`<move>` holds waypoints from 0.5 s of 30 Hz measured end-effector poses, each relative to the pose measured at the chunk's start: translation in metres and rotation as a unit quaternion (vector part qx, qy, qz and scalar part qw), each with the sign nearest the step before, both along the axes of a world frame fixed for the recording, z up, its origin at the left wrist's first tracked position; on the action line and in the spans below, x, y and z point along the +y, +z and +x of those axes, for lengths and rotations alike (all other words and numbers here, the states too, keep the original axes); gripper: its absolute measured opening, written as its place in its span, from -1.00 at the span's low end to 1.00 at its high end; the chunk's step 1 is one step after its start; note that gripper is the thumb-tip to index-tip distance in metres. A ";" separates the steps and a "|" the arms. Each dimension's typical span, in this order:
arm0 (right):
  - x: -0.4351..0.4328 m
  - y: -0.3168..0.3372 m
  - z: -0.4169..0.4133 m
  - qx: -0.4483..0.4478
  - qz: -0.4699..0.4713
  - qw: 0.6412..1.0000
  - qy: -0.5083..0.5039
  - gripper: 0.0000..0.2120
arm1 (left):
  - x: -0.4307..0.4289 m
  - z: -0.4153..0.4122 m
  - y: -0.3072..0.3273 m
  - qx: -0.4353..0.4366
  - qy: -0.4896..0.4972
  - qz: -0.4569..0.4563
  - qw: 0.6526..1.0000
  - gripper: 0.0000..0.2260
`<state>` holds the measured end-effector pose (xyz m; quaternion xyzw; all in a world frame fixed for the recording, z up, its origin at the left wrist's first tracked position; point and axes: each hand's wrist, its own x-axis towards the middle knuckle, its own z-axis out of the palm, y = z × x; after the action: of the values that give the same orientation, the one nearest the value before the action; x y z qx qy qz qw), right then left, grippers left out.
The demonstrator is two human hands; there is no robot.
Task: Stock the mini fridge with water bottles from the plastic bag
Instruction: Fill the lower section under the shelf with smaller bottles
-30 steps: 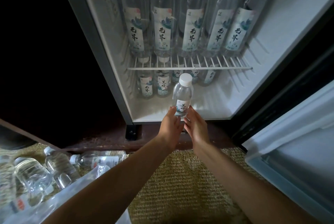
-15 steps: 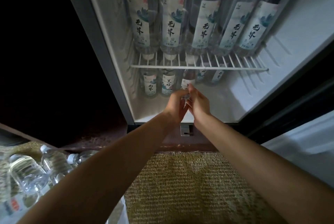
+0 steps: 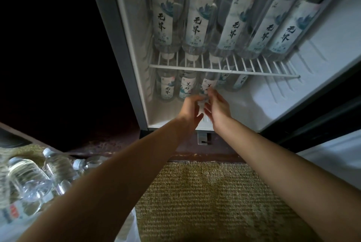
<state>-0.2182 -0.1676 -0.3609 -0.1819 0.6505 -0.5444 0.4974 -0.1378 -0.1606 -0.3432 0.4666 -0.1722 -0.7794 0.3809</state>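
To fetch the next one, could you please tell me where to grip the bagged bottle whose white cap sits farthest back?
Take the bottle round its body just below the cap, from above: it lies slanted, cap away, upper side bare.

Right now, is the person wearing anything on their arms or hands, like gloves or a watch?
No. Both forearms are bare, no sleeves in view. The left hand and right hand have no gloves, watch or bracelet. The fingers are too blurred to check for rings.

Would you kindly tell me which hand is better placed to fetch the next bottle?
Likely the left hand: the bag of bottles lies low on that side, beside that arm; the right hand would have to cross over.
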 end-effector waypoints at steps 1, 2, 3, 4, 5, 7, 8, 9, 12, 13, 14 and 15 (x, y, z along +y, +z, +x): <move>0.003 -0.001 0.002 0.013 0.023 1.000 0.014 -0.75 | 0.004 0.005 -0.002 -0.013 -0.005 0.006 1.000 -0.84; 0.007 -0.002 0.005 0.030 0.050 0.998 0.035 -0.78 | 0.009 0.011 -0.003 -0.026 -0.011 0.011 1.000 -0.83; 0.013 -0.002 0.010 0.046 0.072 0.995 0.053 -0.82 | 0.014 0.017 -0.003 -0.032 -0.016 0.014 0.999 -0.81; 0.020 -0.003 0.015 0.060 0.087 0.992 0.066 -0.83 | 0.019 0.024 -0.005 -0.034 -0.017 0.020 0.999 -0.80; 0.028 -0.006 0.020 0.075 0.093 0.990 0.076 -0.84 | 0.025 0.032 -0.005 -0.036 -0.017 0.023 0.999 -0.80; 0.045 -0.011 0.031 0.101 0.088 0.987 0.090 -0.76 | 0.040 0.049 -0.007 -0.036 -0.012 0.023 0.999 -0.87; 0.053 -0.012 0.036 0.106 0.082 0.986 0.097 -0.71 | 0.048 0.059 -0.008 -0.047 -0.010 0.024 0.999 -0.88; 0.061 -0.012 0.042 0.102 0.076 0.986 0.106 -0.68 | 0.057 0.070 -0.011 -0.065 -0.013 0.026 0.997 -0.87; 0.088 -0.013 0.061 0.086 0.068 0.984 0.141 -0.65 | 0.088 0.107 -0.021 -0.106 -0.018 0.029 0.994 -0.82; 0.099 -0.012 0.070 0.080 0.065 0.983 0.155 -0.66 | 0.100 0.121 -0.024 -0.115 -0.012 0.024 0.993 -0.82; 0.111 -0.011 0.080 0.070 0.063 0.981 0.172 -0.68 | 0.113 0.136 -0.026 -0.131 -0.010 0.015 0.991 -0.84; 0.124 -0.010 0.091 0.063 0.061 0.977 0.193 -0.70 | 0.126 0.153 -0.028 -0.151 -0.014 0.002 0.988 -0.83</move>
<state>-0.1269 -0.0435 -0.3707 -0.3074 0.6649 -0.3850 0.5615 0.0150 -0.0342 -0.3708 0.5776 -0.2328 -0.7053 0.3389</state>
